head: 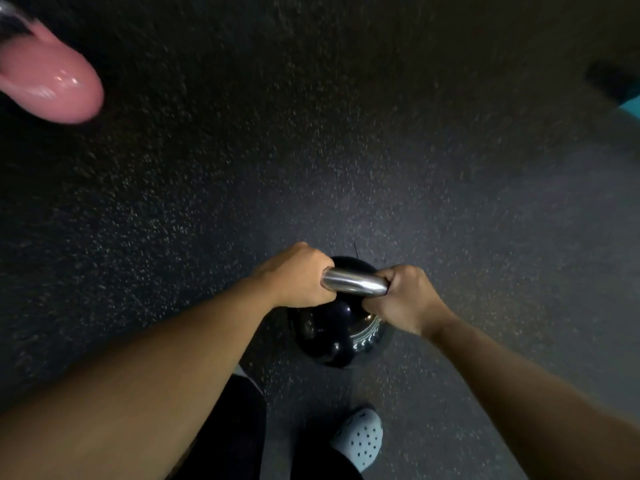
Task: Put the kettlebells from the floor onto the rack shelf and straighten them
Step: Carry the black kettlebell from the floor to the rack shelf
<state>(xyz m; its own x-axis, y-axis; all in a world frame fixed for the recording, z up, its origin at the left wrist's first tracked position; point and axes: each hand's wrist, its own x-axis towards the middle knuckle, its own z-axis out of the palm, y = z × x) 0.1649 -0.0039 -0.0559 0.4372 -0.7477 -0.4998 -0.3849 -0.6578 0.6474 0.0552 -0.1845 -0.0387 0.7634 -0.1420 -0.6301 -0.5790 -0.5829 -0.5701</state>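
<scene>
A black kettlebell (332,336) with a shiny steel handle (355,282) hangs below my hands over the dark speckled floor. My left hand (298,277) is closed around the left end of the handle. My right hand (407,297) grips the right end. Both arms reach down and forward from the bottom of the view. Whether the kettlebell touches the floor I cannot tell. A pink kettlebell (52,81) shows at the top left corner, blurred and cut off by the frame edge. No rack shelf is in view.
Dark rubber floor (311,150) fills most of the view. My right foot in a white perforated clog (362,438) stands just behind the black kettlebell. A dark object with a teal patch (620,88) sits at the far right edge.
</scene>
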